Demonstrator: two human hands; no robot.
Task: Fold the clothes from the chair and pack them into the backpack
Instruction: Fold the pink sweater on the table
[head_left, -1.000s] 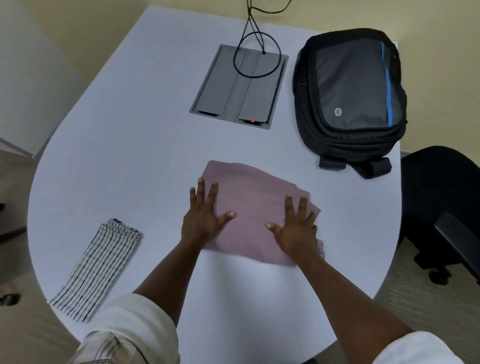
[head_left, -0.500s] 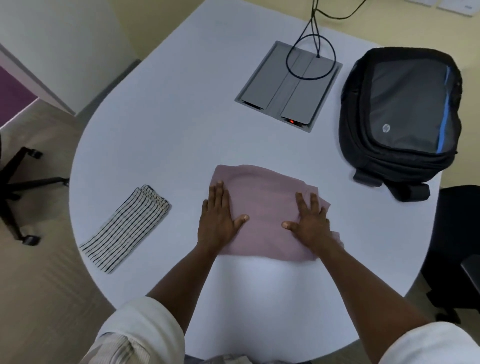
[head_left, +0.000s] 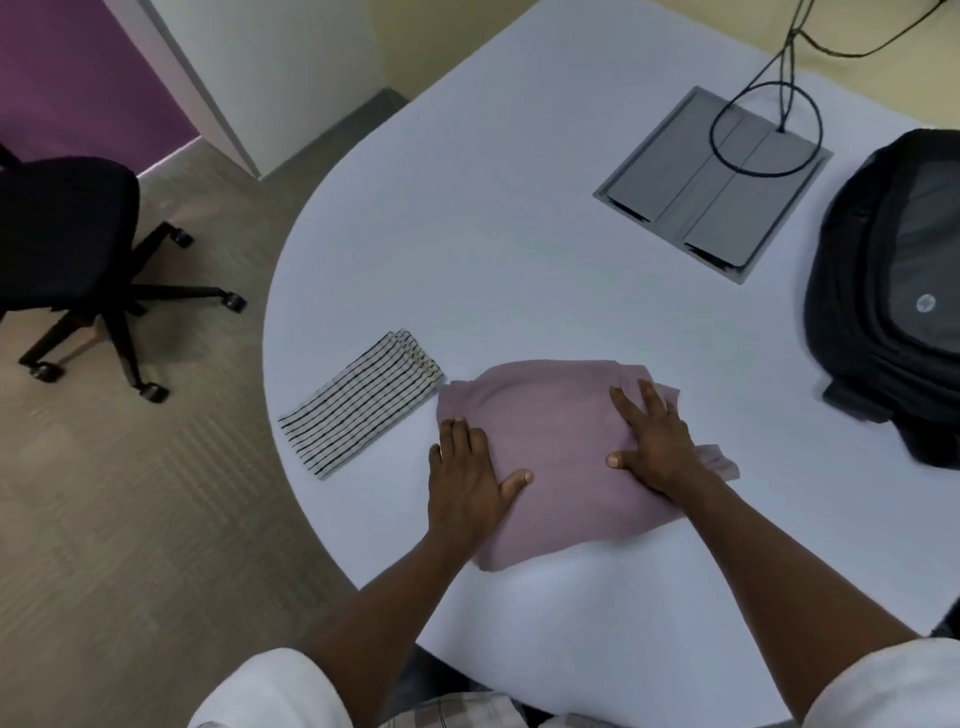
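A folded mauve garment (head_left: 561, 441) lies on the white table (head_left: 519, 249) near its front edge. My left hand (head_left: 470, 480) rests flat on the garment's left edge, fingers apart. Flat on its right part lies my right hand (head_left: 654, 441), fingers spread. A folded black-and-white striped garment (head_left: 363, 402) lies just left of the mauve one, near the table's left edge. The black and grey backpack (head_left: 893, 291) lies at the right, zipped shut as far as I can see and partly cut off by the frame.
A grey cable hatch (head_left: 714, 184) with a looped black cable (head_left: 769, 130) is set into the table at the back. A black office chair (head_left: 67, 228) on castors stands on the floor at the left, with no clothes visible on it.
The view has swung to the left, bringing the office chair into sight. Both hands stay flat on the mauve garment, which now sits closer to the striped one.
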